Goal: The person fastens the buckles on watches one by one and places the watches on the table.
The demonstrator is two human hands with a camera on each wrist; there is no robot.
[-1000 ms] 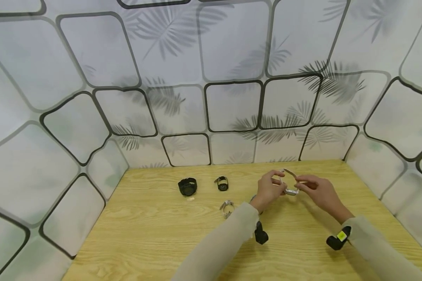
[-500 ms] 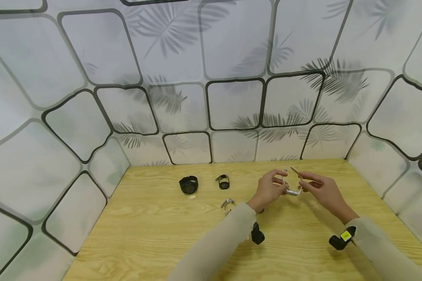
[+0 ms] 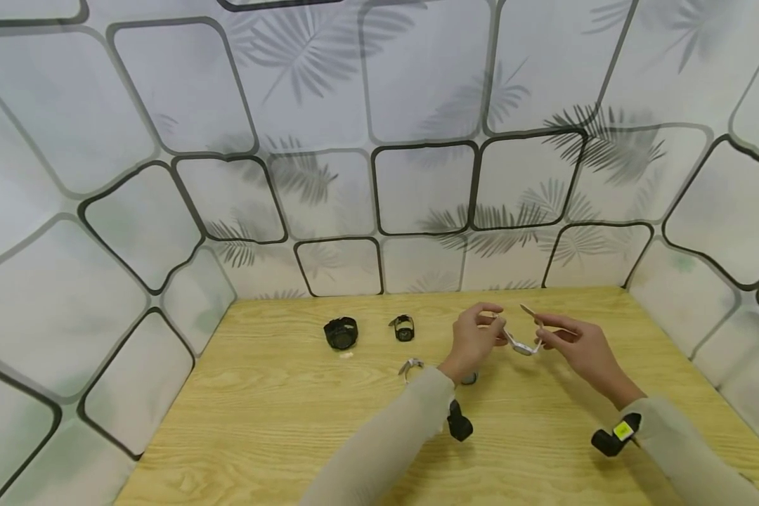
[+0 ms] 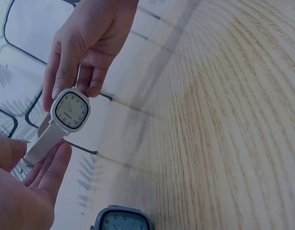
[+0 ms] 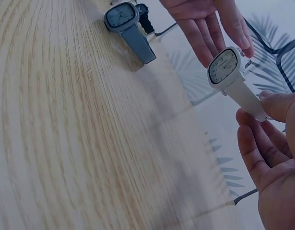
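Observation:
A white wristwatch with a rounded square dial hangs between both hands above the table's right part, its strap undone. My left hand pinches one strap end, the buckle showing beside the thumb in the left wrist view. On the other side, my right hand holds the other strap half between thumb and fingers. In the left wrist view the dial faces the camera. A blue-grey watch lies on the table below, mostly behind my left wrist in the head view.
On the wooden table lie a large black watch, a small black watch and a light-strapped watch, partly covered by my left sleeve. A small pale scrap sits near the large one. Patterned fabric walls enclose the back and sides.
My left hand has shifted slightly left, from beside the watch case to the strap end. The strap, earlier a near-closed loop, now spreads wider. The blue-grey watch shows more.

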